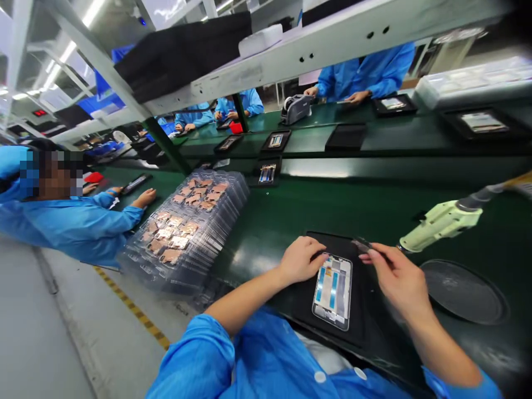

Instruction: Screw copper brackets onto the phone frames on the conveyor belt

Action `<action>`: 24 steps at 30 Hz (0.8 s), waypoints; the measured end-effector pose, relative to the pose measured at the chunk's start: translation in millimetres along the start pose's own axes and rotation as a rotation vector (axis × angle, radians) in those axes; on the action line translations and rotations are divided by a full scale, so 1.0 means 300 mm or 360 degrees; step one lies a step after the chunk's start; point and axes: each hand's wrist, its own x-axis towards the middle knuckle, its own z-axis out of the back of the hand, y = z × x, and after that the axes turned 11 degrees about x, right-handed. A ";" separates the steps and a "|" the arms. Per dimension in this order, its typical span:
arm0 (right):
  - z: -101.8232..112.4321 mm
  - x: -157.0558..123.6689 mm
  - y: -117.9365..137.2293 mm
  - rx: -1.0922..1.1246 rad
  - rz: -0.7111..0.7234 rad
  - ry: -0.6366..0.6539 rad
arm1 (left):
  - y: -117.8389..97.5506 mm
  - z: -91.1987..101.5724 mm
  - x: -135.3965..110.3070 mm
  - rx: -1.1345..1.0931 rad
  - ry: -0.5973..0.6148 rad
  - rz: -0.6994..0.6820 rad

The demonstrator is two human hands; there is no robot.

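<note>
Head view: nearest are the person's bright blue smock sleeves (pixel 195 354), reaching onto a flat black mat (pixel 357 332) on a dark green workbench (pixel 282 221). On the mat, between the hands, lies a white-edged rectangular phone frame with blue strips (pixel 332 291). The left hand (pixel 300 260) sits at 10 o'clock from the frame, with curled fingers (pixel 318 256) at its top corner; whether they clamp it, I cannot tell. The right hand (pixel 399 282) is at 2 o'clock, thumb and fingers pinched together and clamped on a slim dark metal tool (pixel 362 244), which is held just above the frame.

Beyond that hand, at 3 o'clock, lies a round black rubber pad (pixel 463 291), with a pale green electric screwdriver (pixel 440 221) hanging above it at 2 o'clock. At 9 o'clock stands a tilted stack of clear plastic trays holding copper-coloured parts (pixel 183 221), and past it a co-worker in a blue smock (pixel 70 221) rests both hands on the bench. At 12 o'clock, black trays with phone frames (pixel 275 140) line a further green belt. Farther on stand a grey desktop machine (pixel 296 109) and more blue-smocked co-workers (pixel 357 72), under a long white metal shelf (pixel 332 39).
</note>
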 end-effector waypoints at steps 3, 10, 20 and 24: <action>0.008 0.004 -0.034 0.0036 -0.0141 -0.0036 | -0.007 -0.028 -0.021 0.0174 0.0187 -0.0181; -0.042 -0.040 -0.084 0.0144 -0.0284 0.0143 | -0.079 -0.087 -0.012 0.0872 0.0433 -0.0553; -0.030 -0.047 -0.070 0.0075 -0.0183 0.0075 | -0.081 -0.134 0.031 0.0671 0.0369 -0.0405; -0.026 -0.048 -0.073 0.0067 -0.0147 0.0093 | -0.075 -0.142 0.011 0.0548 0.0366 -0.0476</action>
